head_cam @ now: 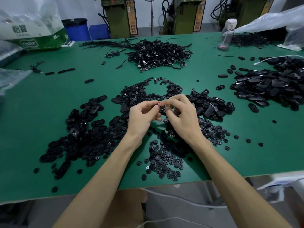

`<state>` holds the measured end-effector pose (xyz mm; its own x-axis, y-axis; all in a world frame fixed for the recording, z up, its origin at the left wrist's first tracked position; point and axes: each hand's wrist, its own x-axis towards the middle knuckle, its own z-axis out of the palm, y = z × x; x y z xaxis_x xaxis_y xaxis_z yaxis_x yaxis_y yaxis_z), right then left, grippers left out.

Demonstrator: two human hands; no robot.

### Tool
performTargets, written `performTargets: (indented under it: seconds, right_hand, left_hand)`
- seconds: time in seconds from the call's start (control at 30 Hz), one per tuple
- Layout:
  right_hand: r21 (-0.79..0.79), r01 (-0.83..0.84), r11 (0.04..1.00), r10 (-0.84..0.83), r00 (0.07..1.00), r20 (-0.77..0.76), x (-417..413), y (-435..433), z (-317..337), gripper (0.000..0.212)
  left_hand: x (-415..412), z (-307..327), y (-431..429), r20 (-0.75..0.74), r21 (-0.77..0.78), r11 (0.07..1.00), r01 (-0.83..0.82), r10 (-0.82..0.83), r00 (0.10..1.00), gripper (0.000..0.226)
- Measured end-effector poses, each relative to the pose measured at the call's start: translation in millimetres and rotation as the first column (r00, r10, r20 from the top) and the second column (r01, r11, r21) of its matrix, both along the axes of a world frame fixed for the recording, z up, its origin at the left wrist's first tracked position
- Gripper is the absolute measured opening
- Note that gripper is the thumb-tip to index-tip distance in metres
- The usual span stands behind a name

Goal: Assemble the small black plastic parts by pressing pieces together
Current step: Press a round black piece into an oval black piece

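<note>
Green tabletop (49, 112) fills my view. Far centre, a heap of black cables (158, 53). Far right, a pile of oval shells (271, 86), their long axes pointing every way. Near left, a mixed spread of ovals and discs (79, 137). Near centre, between the forearms, a scatter of round discs (164, 162). A clear water bottle (227, 33) stands upright at the far right.

I see the left hand (141, 117) and right hand (182, 116) meet above the middle of the tabletop, fingertips touching. The fingers of both are curled and clamped on a small black part (162, 106) held between them, off the surface. Mostly hidden; I cannot tell its long axis or which way it faces.
</note>
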<state>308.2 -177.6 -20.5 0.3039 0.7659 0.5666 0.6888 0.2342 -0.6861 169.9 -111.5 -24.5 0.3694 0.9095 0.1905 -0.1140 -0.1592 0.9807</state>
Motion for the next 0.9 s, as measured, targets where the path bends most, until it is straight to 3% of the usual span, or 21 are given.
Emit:
performTargets:
  seconds: [0.33, 0.63, 0.9]
  right_hand:
    - [-0.031, 0.016, 0.999, -0.02, 0.993, -0.116, 2.8, -1.2, 1.0, 0.01]
    - [-0.005, -0.025, 1.0, 0.024, 0.999, -0.044, -1.2, -4.2, 1.5, 0.005]
    - [0.006, 0.0, 1.0, 0.0, 0.997, -0.077, -1.3, -5.4, 1.6, 0.006]
  left_hand:
    - [0.9, -0.1, -1.7, -0.051, 0.062, 0.998, 0.011, -0.008, 0.999, 0.016]
    - [5.3, 0.2, -1.5, -0.131, 0.114, 0.992, -0.051, 0.066, 0.989, 0.02]
    - [1.3, 1.8, 1.9, -0.13, 0.146, 0.989, -0.033, 0.052, 0.99, 0.02]
